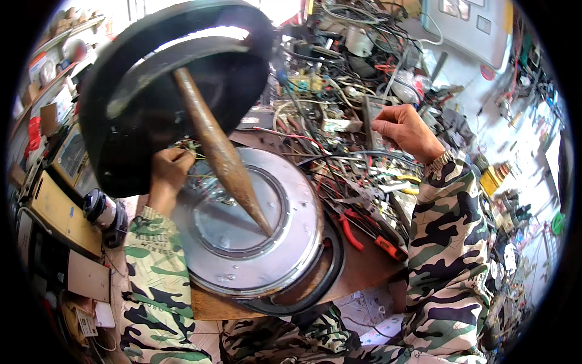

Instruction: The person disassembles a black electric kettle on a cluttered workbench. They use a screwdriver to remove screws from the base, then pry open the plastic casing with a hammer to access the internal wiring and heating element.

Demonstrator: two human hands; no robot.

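A round silver metal housing (pixel 242 270) lies on the bench before me. Over its far left side tilts a large black round cover (pixel 236 100), with a brown tapered stick (pixel 209 133) running from its underside down to the housing. My left hand (pixel 170 173) is closed in a pinch on thin wires (pixel 191 145) below the cover, close to the stick. Off to the right, my right hand (pixel 407 128) is closed above the heap of parts, beside a grey metal bar (pixel 368 118). Whatever its fingers hold, if anything, is hidden.
Red-handled pliers (pixel 350 233) and a red and black tool (pixel 391 247) lie right of the housing. A black ring (pixel 330 276) sticks out under it at the bench edge (pixel 212 306). Tangled cables (pixel 357 18) and scrap fill the far side. Boxes (pixel 63 212) stand at left.
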